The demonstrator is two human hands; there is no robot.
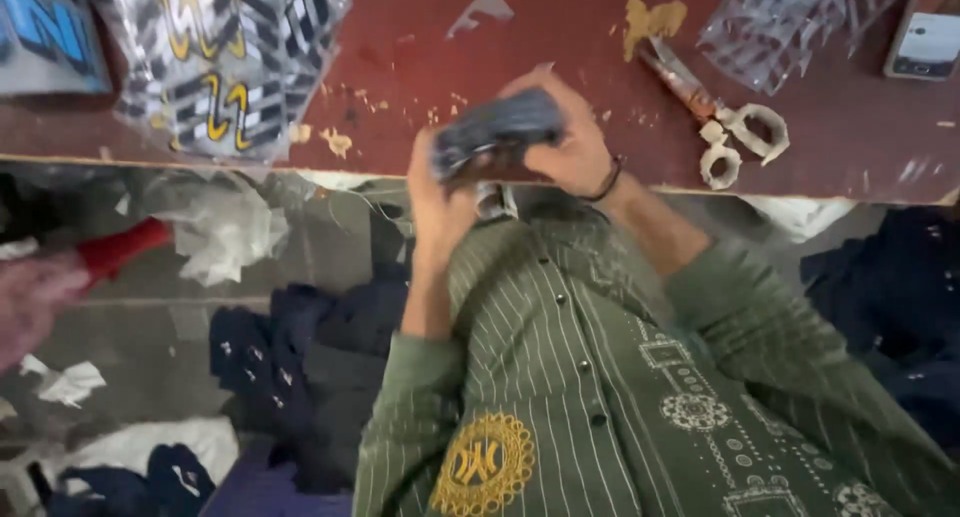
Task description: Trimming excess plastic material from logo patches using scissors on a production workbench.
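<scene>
Both my hands hold a small folded dark grey-blue piece of cloth (497, 127) just above the front edge of a red-brown table (560, 37). My left hand (438, 202) grips its lower left end from below. My right hand (572, 149), with a dark band on the wrist, wraps over its right side. My green striped shirt sleeves fill the lower middle of the view.
Scissors with taped handles (722, 117) lie on the table to the right. Patterned black, yellow and white plastic packets (215, 72) sit at the left, clear packets (790, 17) and a phone (925, 42) at the far right. Dark blue garments (300, 352) and crumpled white plastic (222, 229) lie on the floor.
</scene>
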